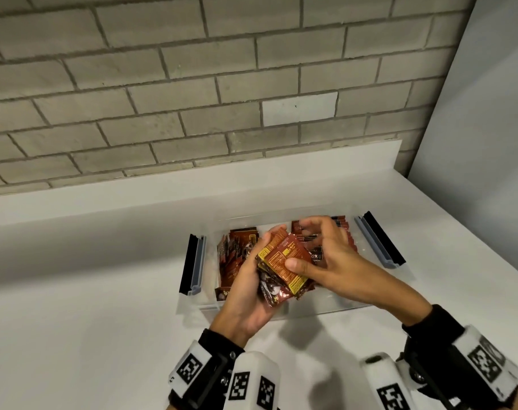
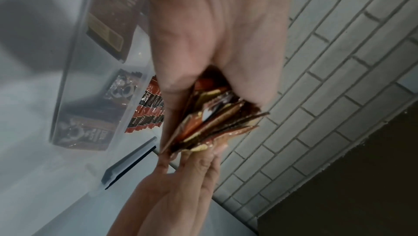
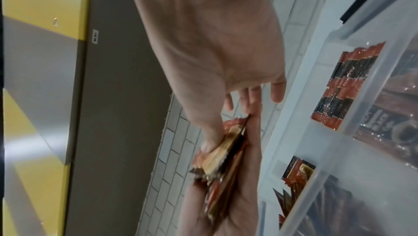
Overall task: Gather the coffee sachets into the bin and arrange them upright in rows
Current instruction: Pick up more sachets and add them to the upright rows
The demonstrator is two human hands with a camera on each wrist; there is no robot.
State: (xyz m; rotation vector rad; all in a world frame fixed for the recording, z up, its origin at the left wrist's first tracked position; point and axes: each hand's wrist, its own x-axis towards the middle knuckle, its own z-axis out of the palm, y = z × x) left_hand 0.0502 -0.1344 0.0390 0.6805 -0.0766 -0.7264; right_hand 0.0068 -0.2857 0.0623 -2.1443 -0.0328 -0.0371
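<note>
A clear plastic bin (image 1: 325, 309) sits on the white counter. My left hand (image 1: 251, 273) grips a fanned stack of brown, red and yellow coffee sachets (image 1: 284, 261) above the bin's middle. My right hand (image 1: 325, 250) has its thumb on the top sachet and its curled fingers over the stack's far edge. In the left wrist view the stack (image 2: 217, 121) sticks out of my left hand (image 2: 214, 43), and right fingertips (image 2: 199, 164) touch its end. The right wrist view has the thumb (image 3: 210, 143) pressing the stack (image 3: 224, 152). More sachets (image 1: 237, 247) stand at the bin's left, and a red-black row (image 1: 345, 229) stands at its back right.
Grey-and-black latches (image 1: 192, 261) (image 1: 379, 238) hang open on both ends of the bin. A low white backsplash (image 1: 192, 184) and a brick wall (image 1: 192, 84) rise behind it. A plain wall (image 1: 473, 143) closes the right side. Bare white counter (image 1: 89, 291) lies left of the bin.
</note>
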